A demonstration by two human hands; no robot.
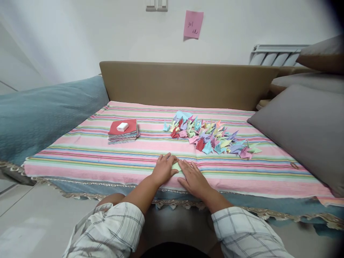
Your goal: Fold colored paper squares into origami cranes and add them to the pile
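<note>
A small piece of light green folding paper [176, 166] lies on the striped cloth near the front edge, mostly covered by my two hands. My left hand [164, 169] holds it from the left, the thumb at the near side and the index finger bent over the far side. From the right, my right hand [194, 178] rests flat on the paper, its fingers stretched forward and the thumb apart. Beyond my hands lies a spread of folded paper cranes [206, 135] in many colours. Further left stands a stack of square paper [123, 138], red on top.
A white block [123, 127] sits on the stack. The striped cloth [80, 150] covers the sofa seat. Grey cushions [298, 125] lean at the right, a blue-covered armrest [53, 111] bounds the left, and a brown backrest [182, 84] stands behind. A pink note [193, 24] hangs on the wall.
</note>
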